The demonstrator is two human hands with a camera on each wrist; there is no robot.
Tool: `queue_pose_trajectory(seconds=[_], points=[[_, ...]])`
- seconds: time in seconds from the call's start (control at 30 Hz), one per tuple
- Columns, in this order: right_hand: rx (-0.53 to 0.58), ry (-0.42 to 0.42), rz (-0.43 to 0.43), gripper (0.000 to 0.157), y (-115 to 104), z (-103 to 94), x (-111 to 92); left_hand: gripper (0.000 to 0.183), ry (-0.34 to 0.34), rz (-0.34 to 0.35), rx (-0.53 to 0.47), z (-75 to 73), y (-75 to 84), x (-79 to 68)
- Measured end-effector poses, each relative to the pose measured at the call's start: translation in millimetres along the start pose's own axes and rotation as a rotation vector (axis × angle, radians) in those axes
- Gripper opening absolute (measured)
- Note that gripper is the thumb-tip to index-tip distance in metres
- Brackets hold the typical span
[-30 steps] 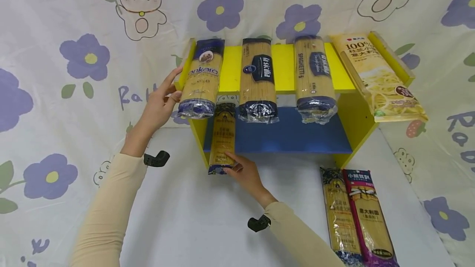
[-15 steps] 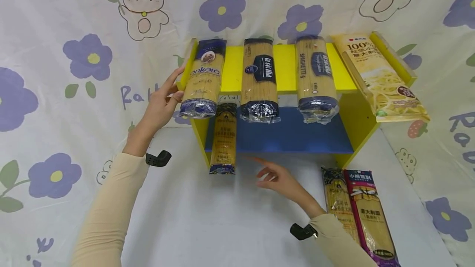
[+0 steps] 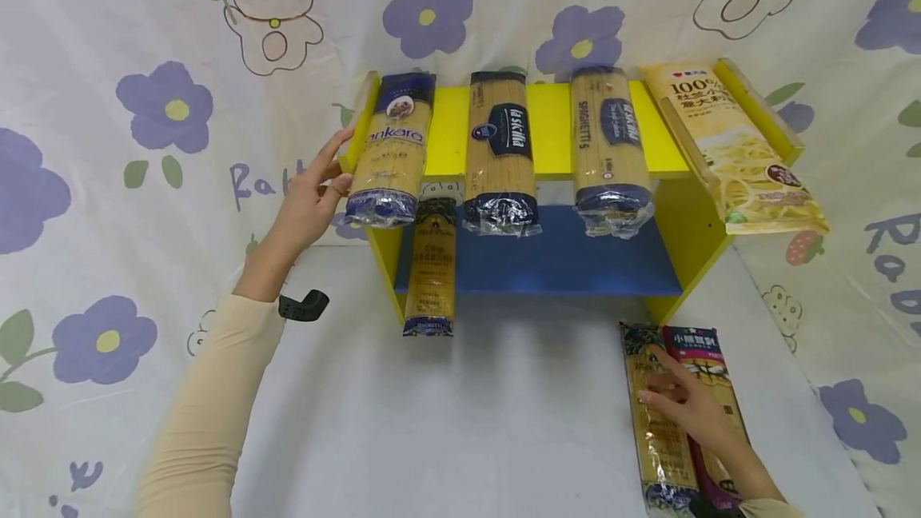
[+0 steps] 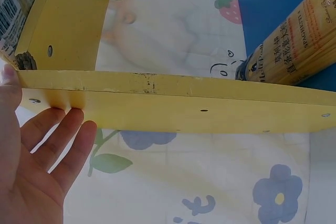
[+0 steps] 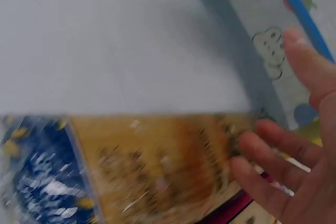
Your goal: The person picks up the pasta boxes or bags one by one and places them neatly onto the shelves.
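My left hand (image 3: 305,202) holds the left side panel of the yellow shelf (image 3: 446,134), thumb at its front edge and fingers against the outer face. Just beside it on the top board lies the Ankara pasta pack (image 3: 392,154). Over the loose spaghetti pack (image 3: 658,454) at lower right is my right hand (image 3: 694,406), fingers parted and loosely bent. In the right wrist view, its fingertips overlap the far end of that spaghetti pack (image 5: 157,166), with nothing gripped. The purple-edged pasta pack (image 3: 701,342) lies alongside, partly hidden under this hand.
Two La Sicilia spaghetti packs (image 3: 501,154) (image 3: 612,150) and a yellow pasta bag (image 3: 734,150) overhang the top board's front. Another spaghetti pack (image 3: 432,270) lies at the left of the blue lower board (image 3: 561,254). A white tabletop (image 3: 460,422) extends below.
My right hand has left the spaghetti pack on the lower board and moved right and down to the loose packs. My left hand stays at the shelf's side panel.
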State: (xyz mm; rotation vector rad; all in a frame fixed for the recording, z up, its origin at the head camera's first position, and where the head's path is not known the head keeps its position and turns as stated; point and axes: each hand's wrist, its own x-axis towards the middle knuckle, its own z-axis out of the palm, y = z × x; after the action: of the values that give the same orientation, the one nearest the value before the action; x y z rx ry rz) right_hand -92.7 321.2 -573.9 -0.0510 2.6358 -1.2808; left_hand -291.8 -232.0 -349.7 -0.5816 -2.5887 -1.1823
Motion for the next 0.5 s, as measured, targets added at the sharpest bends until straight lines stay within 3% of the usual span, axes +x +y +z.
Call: queue_pose_trajectory(seconds=[0.13, 0.3, 0.5], points=[[-0.099, 0.011, 0.112, 0.082, 20, 1.4, -5, 0.060, -0.005, -0.001, -0.008, -0.1, -0.3, -0.1], [-0.272, 0.054, 0.119, 0.086, 31, 2.7, -9, 0.059, -0.003, -0.005, -0.015, -0.4, 0.6, -0.5], [-0.458, -0.082, 0.154, 0.092, 24, 6.5, -15, 0.060, -0.005, -0.012, -0.010, -0.6, 0.0, 0.3]])
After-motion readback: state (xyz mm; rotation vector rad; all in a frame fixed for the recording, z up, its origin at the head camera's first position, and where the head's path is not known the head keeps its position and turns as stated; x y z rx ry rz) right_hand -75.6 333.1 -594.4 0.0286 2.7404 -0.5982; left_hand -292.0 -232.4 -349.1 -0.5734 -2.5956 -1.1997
